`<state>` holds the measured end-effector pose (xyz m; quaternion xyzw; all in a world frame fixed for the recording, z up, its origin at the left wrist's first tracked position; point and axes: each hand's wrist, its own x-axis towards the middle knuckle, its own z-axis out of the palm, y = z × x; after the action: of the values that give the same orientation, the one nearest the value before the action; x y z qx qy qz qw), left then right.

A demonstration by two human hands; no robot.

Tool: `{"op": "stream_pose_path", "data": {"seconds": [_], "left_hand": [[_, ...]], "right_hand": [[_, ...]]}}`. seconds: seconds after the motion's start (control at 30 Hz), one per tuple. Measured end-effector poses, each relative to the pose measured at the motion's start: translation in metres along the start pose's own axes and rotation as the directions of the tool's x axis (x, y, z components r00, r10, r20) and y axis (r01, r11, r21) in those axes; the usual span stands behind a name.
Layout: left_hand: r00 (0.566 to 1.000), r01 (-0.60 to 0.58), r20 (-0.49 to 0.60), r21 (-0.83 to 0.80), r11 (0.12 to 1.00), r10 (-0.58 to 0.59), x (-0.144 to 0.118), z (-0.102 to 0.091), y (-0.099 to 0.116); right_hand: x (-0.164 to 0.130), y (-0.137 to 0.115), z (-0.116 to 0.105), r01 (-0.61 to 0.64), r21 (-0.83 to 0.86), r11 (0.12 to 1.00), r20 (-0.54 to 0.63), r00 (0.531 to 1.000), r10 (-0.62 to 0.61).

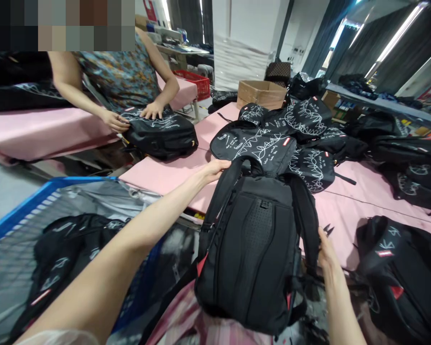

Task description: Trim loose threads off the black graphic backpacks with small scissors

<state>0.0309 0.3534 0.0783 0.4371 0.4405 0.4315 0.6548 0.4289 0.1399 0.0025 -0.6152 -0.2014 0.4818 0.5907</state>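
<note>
A black backpack (253, 249) stands tilted against the table edge before me, its padded back and two shoulder straps facing me. My left hand (215, 171) grips it at the upper left, where the strap meets the top by the carry loop. Against the outer side of the right shoulder strap (307, 220) is my right hand (326, 251), its fingers partly hidden. From that hand stick out the dark pointed blades of thread snips (328, 231). Red tabs show on both lower sides of the backpack.
Printed black backpacks (262, 143) are heaped on the pink table (345, 206). Another backpack (402, 268) lies at right. A blue crate (50, 184) holding a backpack is at left. Across the table, a person (118, 72) has both hands on a backpack. A cardboard box (260, 93) stands behind.
</note>
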Motion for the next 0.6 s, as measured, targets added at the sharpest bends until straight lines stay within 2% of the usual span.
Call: {"op": "stream_pose_path", "data": {"seconds": [0.13,0.2,0.27,0.3,0.37,0.43,0.47,0.53,0.6], "left_hand": [[0.992,-0.097,-0.061,0.223,0.97,0.113,-0.006,-0.005,-0.007],[0.97,-0.172,-0.103,0.346,0.922,0.22,-0.013,-0.006,-0.015],[0.928,-0.264,-0.116,0.469,0.843,0.355,-0.025,-0.005,-0.026],[0.903,-0.31,-0.097,0.526,0.792,0.418,-0.032,-0.004,-0.032],[0.864,-0.39,-0.012,0.617,0.683,0.504,-0.047,-0.002,-0.045],[0.836,-0.441,0.066,0.672,0.595,0.544,-0.059,-0.001,-0.059],[0.825,-0.456,0.098,0.697,0.554,0.556,-0.064,-0.001,-0.066],[0.8,-0.468,0.16,0.77,0.434,0.579,-0.067,-0.003,-0.078],[0.771,-0.452,0.21,0.845,0.285,0.601,-0.064,-0.005,-0.086]], "right_hand": [[-0.012,-0.001,-0.006,0.181,-0.303,0.936,-0.11,0.969,-0.222],[-0.024,-0.006,-0.004,0.245,-0.465,0.851,-0.105,0.939,-0.327],[-0.043,-0.013,0.003,0.294,-0.623,0.725,-0.086,0.895,-0.438],[-0.055,-0.016,0.008,0.332,-0.691,0.642,-0.079,0.848,-0.524],[-0.079,-0.02,0.024,0.431,-0.787,0.442,-0.023,0.695,-0.719],[-0.1,-0.02,0.046,0.531,-0.82,0.212,0.115,0.517,-0.848],[-0.107,-0.019,0.058,0.56,-0.823,0.099,0.204,0.452,-0.868],[-0.116,-0.016,0.085,0.567,-0.819,-0.092,0.364,0.387,-0.847],[-0.118,-0.014,0.114,0.54,-0.81,-0.226,0.476,0.383,-0.791]]}}
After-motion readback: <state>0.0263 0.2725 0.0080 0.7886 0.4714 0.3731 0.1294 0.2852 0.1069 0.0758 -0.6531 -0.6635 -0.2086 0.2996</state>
